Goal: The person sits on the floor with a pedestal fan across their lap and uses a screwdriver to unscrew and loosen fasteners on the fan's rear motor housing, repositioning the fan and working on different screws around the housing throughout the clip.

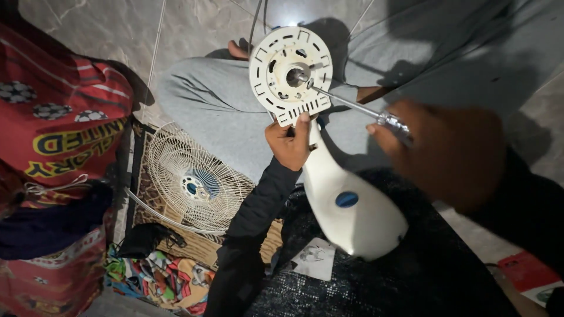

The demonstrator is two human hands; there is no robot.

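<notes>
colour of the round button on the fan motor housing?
Blue, an oval button on the white fan motor housing. Head view shows it clearly.

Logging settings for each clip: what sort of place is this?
Probably a home floor used for a repair, not a workshop: a stone-tiled floor, a patterned mat with a fan grille on it, and loose cloth beside it.

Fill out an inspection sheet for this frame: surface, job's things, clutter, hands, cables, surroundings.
Surface: pale marbled floor; patterned mat.
Job's things: white fan motor housing with round slotted front plate; screwdriver tip at the plate's centre.
Clutter: fan grille on the mat; colourful cloth; paper scrap.
Hands: left hand grips the housing neck; right hand, blurred, holds the screwdriver.
Cables: thin cords across the floor.
Surroundings: another person in grey clothing sits opposite; red printed fabric at left.
</notes>
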